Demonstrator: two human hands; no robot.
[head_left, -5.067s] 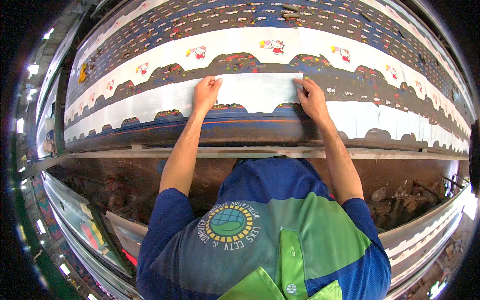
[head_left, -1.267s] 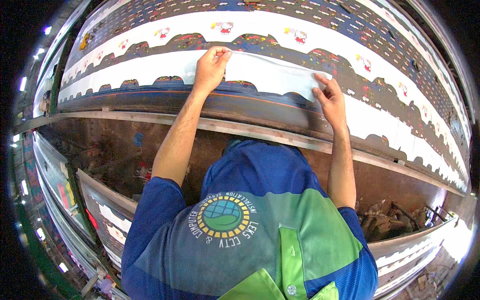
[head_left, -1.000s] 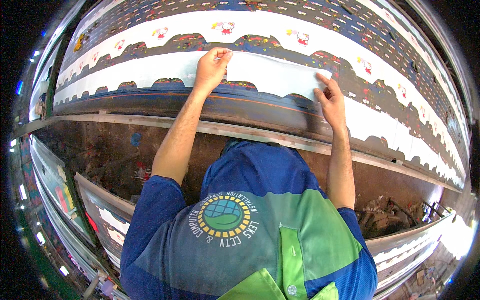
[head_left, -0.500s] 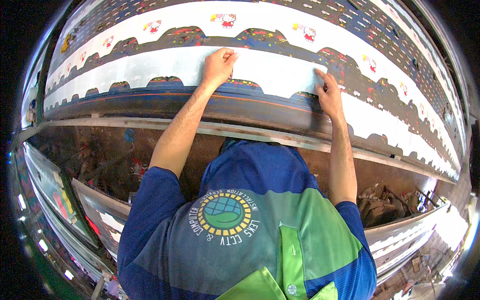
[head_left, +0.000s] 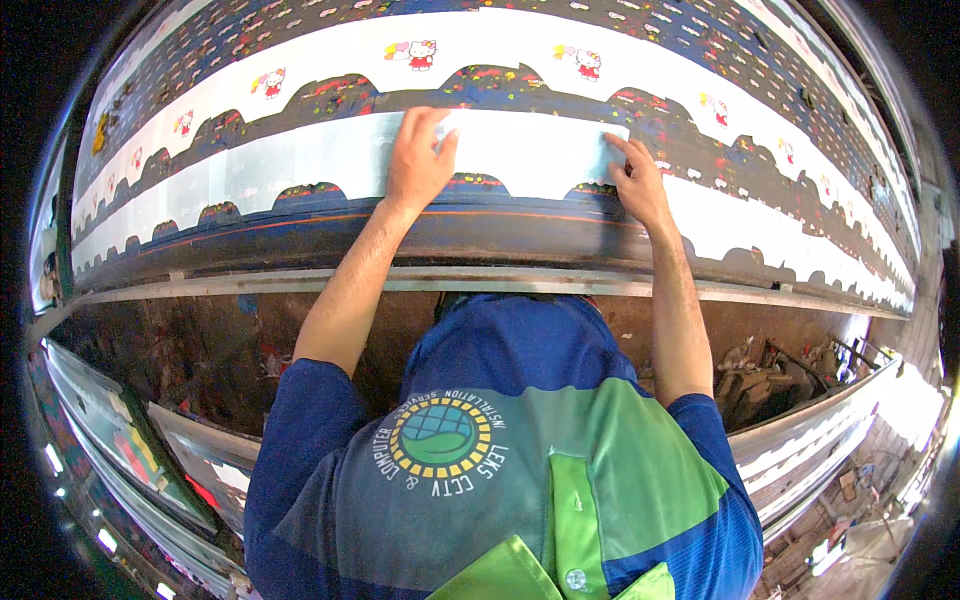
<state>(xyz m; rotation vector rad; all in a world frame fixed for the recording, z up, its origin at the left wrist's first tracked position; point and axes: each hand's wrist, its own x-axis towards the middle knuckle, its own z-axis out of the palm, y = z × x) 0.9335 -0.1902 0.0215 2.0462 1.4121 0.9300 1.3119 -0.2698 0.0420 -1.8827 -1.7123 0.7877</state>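
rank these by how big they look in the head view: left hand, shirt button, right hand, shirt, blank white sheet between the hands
1. Shirt, largest by far
2. White sheet
3. Left hand and right hand, too alike to rank
4. Shirt button, smallest

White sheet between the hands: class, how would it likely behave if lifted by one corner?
The white sheet would probably flop, since it lies flat with hardly any visible thickness. That thinness suggests it is light for its spread. Its notched lower edge might crease easily.
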